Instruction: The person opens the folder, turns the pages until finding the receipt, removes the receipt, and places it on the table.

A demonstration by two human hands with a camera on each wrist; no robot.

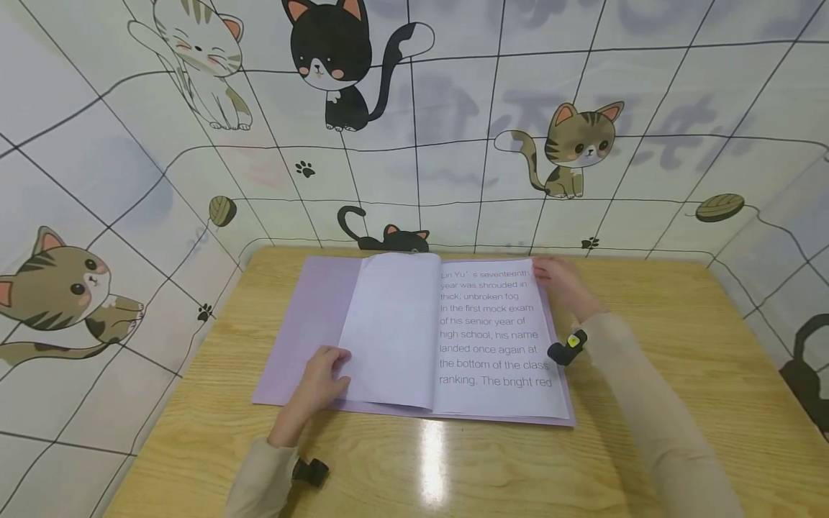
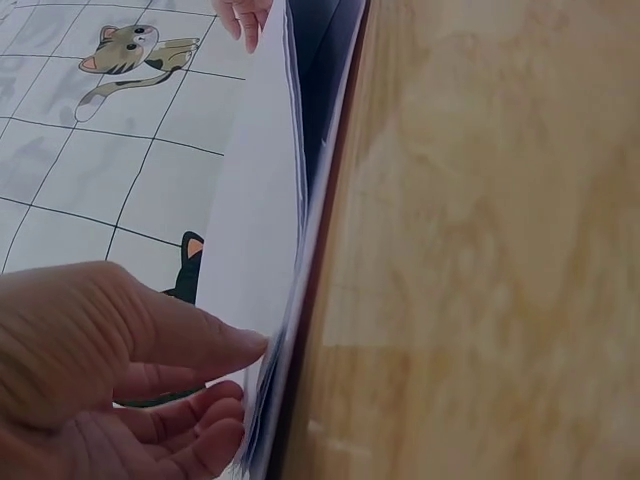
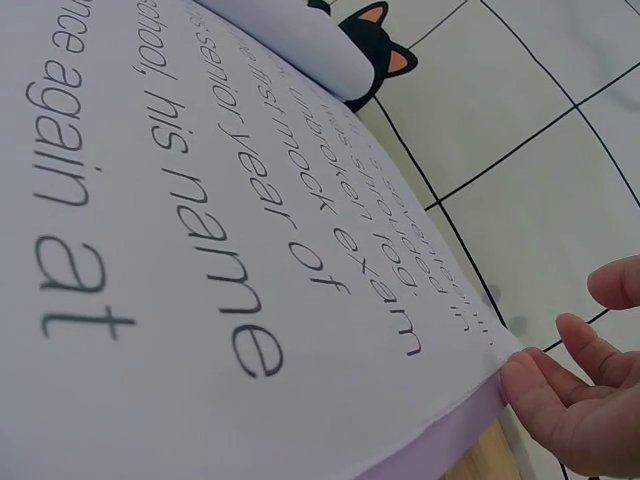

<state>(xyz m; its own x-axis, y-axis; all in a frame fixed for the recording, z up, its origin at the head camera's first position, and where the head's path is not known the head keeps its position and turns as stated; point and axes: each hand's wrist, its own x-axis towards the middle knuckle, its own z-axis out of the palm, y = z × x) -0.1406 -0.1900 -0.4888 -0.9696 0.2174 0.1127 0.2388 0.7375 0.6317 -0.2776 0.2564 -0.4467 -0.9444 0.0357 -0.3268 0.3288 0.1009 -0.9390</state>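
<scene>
An open book with a lilac cover (image 1: 324,288) lies on the wooden table. Its left page (image 1: 391,331) is blank and curves up near the middle fold. Large English text fills the right page (image 1: 495,396). My left hand (image 1: 320,381) rests at the outer edge of the blank page, near its lower corner, with thumb and index finger apart. In the left wrist view the thumb (image 2: 235,347) touches the page edges. My right hand (image 1: 563,284) pinches the far right corner of the text page; its fingertips (image 3: 522,375) show at that corner in the right wrist view.
The wooden tabletop (image 1: 648,345) extends around the book. A cloth printed with cartoon cats and grid lines (image 1: 453,144) rises behind the table and along both sides. Black wrist cameras sit on the left (image 1: 311,473) and right (image 1: 567,348) sleeves.
</scene>
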